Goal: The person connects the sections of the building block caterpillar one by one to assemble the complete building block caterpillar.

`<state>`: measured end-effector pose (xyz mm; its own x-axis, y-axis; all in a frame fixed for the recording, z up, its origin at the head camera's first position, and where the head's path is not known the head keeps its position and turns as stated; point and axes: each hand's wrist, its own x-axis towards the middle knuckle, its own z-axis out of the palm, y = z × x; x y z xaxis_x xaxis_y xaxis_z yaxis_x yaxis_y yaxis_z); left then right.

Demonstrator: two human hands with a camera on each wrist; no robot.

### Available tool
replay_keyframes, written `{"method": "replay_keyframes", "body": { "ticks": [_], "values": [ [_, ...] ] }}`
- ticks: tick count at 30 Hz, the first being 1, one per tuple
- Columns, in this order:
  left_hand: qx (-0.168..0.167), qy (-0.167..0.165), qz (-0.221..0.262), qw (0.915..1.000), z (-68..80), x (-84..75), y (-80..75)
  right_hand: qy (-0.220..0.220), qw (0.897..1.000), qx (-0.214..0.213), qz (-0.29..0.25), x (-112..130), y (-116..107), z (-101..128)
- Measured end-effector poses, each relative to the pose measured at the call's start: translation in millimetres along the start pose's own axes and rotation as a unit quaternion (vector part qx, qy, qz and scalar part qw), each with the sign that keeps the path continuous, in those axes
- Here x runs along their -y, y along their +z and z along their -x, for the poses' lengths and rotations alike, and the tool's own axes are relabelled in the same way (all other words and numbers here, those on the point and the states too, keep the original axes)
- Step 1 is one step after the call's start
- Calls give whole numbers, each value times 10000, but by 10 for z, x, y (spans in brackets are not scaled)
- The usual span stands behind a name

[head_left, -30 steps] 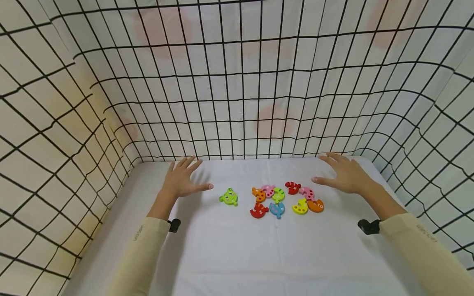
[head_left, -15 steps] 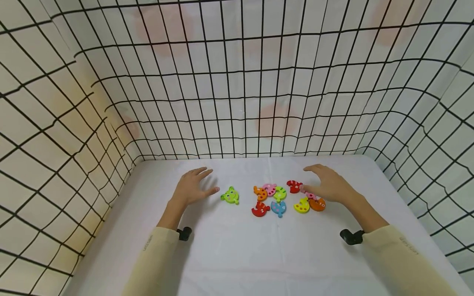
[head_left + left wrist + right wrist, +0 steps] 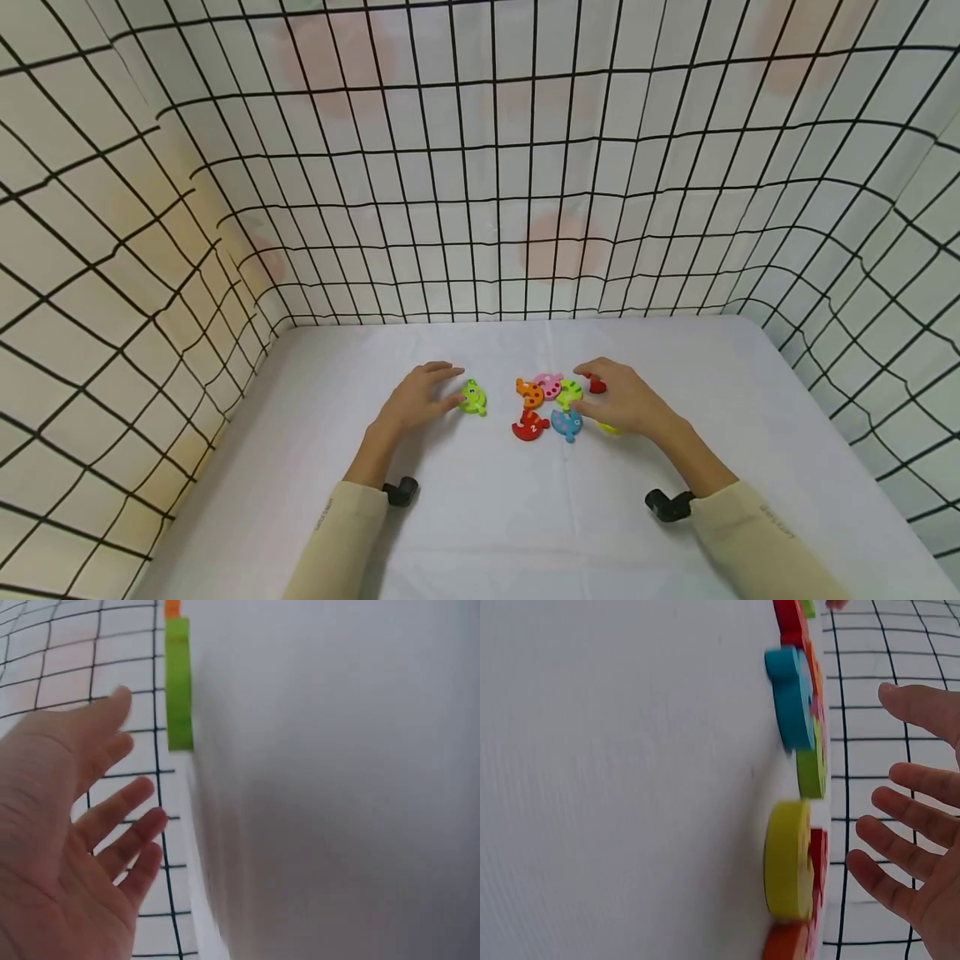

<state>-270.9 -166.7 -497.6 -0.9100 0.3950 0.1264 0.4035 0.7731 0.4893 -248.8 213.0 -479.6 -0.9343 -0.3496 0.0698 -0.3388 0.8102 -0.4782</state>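
Observation:
My left hand (image 3: pixel 420 398) hovers beside a green animal-head piece (image 3: pixel 474 398), thumb and fingers spread apart at its left edge. In the left wrist view that green piece (image 3: pixel 178 684) stands beyond the thumb, with nothing in the palm. My right hand (image 3: pixel 621 396) is over the right-hand group of pieces and hides most of them; part of a red piece (image 3: pixel 597 386) shows. The right wrist view has its fingers loosely spread above a yellow piece (image 3: pixel 787 859). Left of this hand lie an orange piece (image 3: pixel 531 394), a pink one (image 3: pixel 550 384) and a blue one (image 3: pixel 567 424).
A striped green piece (image 3: pixel 570 392) and a red numbered piece (image 3: pixel 529 426) belong to the middle cluster on the white table (image 3: pixel 487 517). A black-lined grid cloth (image 3: pixel 480 200) rises behind and along both sides.
Both hands have moved inward: the left rightward up to the green piece, the right leftward over the right-hand pieces, covering them. The pieces themselves look unmoved.

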Motion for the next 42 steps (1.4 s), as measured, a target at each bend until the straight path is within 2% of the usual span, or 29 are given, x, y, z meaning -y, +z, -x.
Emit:
{"method": "replay_keyframes", "body": {
  "ticks": [6, 12, 19, 27, 35, 42],
  "values": [
    [155, 49, 244, 9996, 18, -78, 105, -5, 9996, 84, -262, 184, 177, 34],
    [176, 241, 485, 9984, 16, -66, 209, -111, 9982, 115, -581, 324, 339, 46],
    [13, 380, 656, 9971, -21, -57, 297, 8, 9989, 186, -438, 456, 489, 22],
    [-147, 145, 952, 9952, 24, -59, 353, 152, 9991, 309, -229, 542, 587, -2],
    [-243, -131, 1257, 9917, 38, -46, 384, -1, 9997, 227, 11, 575, 624, 1],
    [-335, -202, 1373, 9898, 45, -49, 385, 140, 9995, 165, -218, 655, 617, -15]
  ]
}}
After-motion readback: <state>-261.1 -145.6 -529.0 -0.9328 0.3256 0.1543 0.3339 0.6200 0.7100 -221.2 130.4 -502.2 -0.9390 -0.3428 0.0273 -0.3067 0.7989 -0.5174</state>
